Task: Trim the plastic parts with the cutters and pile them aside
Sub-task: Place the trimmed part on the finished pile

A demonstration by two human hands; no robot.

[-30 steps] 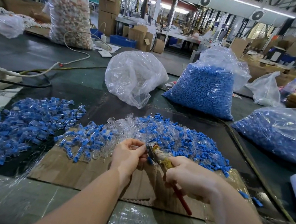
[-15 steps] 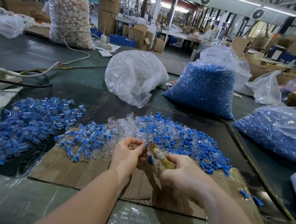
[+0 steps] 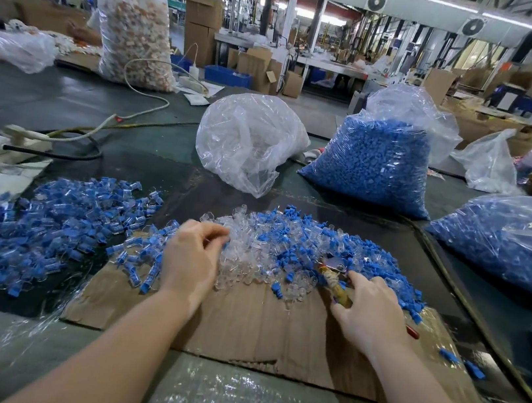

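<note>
A head-worn view looks down on a dark desk (image 3: pixel 160 158) in a factory hall. At the centre, a flattened sheet of cardboard (image 3: pixel 260 324) is spread, and along its far edge, toward 12 o'clock, a mound of small clear and blue plastic parts (image 3: pixel 288 249) is heaped. A second pile of blue-and-clear parts (image 3: pixel 57 225) is seen at 9 o'clock, set apart from the mound; it is judged to be the trimmed pile.

The left hand (image 3: pixel 192 259) is held at the near left edge of the mound, its fingers curled and thumb brought to fingertips as if pinching a small clear piece; what exactly is pinched cannot be told. The right hand (image 3: pixel 369 310) is laid at 3 o'clock of the mound, its fingers wrapped loosely round the cutters (image 3: pixel 337 281), whose metal head points up and left into the parts and whose red handle tip shows beyond the wrist.

Farther off, a clear bag (image 3: pixel 246 139) stands at 12 o'clock, a bag of blue pieces (image 3: pixel 374 162) at 1 o'clock, and another blue-filled bag (image 3: pixel 511 238) at 2 o'clock.

The parts are judged to be very light, rigid and smooth, so they may slip or scatter when nudged. Each is best taken by its body between thumb and forefinger, with the excess left exposed to the blades. The clear shells are thought likely to crack if squeezed hard.
</note>
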